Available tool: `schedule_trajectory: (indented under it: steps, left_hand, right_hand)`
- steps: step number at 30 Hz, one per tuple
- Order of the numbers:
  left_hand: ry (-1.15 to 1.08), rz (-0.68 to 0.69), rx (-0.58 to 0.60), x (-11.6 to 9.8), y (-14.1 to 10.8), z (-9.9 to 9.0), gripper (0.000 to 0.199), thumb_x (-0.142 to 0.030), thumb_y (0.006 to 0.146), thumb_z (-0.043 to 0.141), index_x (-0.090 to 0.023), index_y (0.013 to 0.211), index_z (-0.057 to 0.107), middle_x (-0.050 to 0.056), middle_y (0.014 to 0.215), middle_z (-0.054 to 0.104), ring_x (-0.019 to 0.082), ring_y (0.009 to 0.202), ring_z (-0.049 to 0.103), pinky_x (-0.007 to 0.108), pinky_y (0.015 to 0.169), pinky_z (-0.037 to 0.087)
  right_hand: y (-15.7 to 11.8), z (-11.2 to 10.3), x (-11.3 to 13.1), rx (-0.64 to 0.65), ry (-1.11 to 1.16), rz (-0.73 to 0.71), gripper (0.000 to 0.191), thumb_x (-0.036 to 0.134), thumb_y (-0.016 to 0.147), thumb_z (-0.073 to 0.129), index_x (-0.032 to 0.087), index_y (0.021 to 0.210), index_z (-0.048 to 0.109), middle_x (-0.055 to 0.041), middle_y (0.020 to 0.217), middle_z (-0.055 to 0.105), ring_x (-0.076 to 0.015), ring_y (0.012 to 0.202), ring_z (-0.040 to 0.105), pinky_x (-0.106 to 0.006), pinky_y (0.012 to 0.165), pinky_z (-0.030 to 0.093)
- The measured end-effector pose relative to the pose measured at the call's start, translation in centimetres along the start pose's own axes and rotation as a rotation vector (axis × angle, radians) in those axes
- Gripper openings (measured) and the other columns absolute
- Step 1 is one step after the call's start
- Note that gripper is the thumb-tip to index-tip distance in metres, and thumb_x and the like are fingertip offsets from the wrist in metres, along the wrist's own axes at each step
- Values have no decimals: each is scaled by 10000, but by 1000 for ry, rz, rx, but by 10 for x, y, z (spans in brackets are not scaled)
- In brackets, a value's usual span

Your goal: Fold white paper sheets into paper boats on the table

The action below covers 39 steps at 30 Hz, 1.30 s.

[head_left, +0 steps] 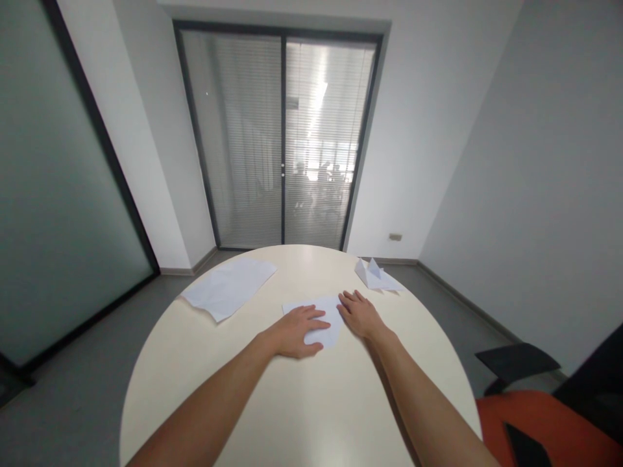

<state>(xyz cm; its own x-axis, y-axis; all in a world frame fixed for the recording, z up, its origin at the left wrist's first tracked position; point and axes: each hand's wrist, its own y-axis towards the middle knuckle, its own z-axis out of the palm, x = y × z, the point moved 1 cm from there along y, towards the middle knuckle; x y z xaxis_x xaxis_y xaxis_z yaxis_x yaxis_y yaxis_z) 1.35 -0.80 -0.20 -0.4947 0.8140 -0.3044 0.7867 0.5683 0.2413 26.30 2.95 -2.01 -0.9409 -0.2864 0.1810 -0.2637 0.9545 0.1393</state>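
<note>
A small white sheet of paper (pixel 331 319) lies flat on the round cream table (pixel 311 402), near its middle. Across the left part of that sheet rests my left hand (pixel 298 331), palm down with the fingers spread. My right hand (pixel 359 314) lies flat at the sheet's right edge, fingers stretched forward and a little apart. Neither hand grips anything. Part of the sheet is hidden under my left hand.
A larger creased white sheet (pixel 231 287) lies at the table's far left. Folded white paper (pixel 376 275) with upright points stands at the far right. An orange chair (pixel 549 428) with black armrests is beside the table, lower right.
</note>
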Motion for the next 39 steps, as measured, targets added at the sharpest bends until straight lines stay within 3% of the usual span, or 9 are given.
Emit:
schedule_trajectory:
  steps: [5,11,19,25,31,39]
  left_hand:
    - [4,-8,18,-2,0,-1,552,-429,838,639,-290,1367,566,52,1529,433,323,1416,370,485,1179,277]
    - [27,-69,8,-1,0,0,554,-444,846,630,-298,1375,552,46,1538,420,329,1424,358,512,1175,276]
    - [56,-131,-38,3,1,3,548,-462,864,607,-278,1377,553,64,1529,432,330,1420,363,513,1175,280]
    - [98,-194,-56,7,1,4,549,-480,882,581,-264,1386,550,82,1525,437,339,1416,368,509,1167,293]
    - [104,-273,-59,11,0,3,549,-497,891,559,-273,1392,543,85,1528,431,353,1417,362,535,1161,287]
    - [116,-313,-39,12,0,1,562,-524,906,520,-276,1410,526,80,1544,408,344,1428,341,530,1170,268]
  right_hand:
    - [0,4,-3,-62,-40,98,507,434,1000,334,219,1433,485,-103,1522,435,-312,1450,282,-509,1181,198]
    - [2,6,-8,-76,-39,49,502,418,1003,328,220,1437,486,-115,1515,443,-286,1453,285,-510,1192,165]
    - [1,1,6,-58,-23,-40,489,426,987,372,213,1395,536,-105,1495,476,-269,1470,262,-505,1202,156]
    - [-2,-12,20,-58,22,-225,436,417,957,445,175,1263,639,-126,1406,569,-251,1432,347,-468,1219,148]
    - [-7,-28,33,-70,86,-449,301,328,954,461,196,1004,727,-95,1219,695,-199,1304,519,-418,1218,193]
    - [-7,-26,35,-75,281,-537,150,248,830,637,223,883,775,-76,1075,753,-223,1177,621,-456,1150,335]
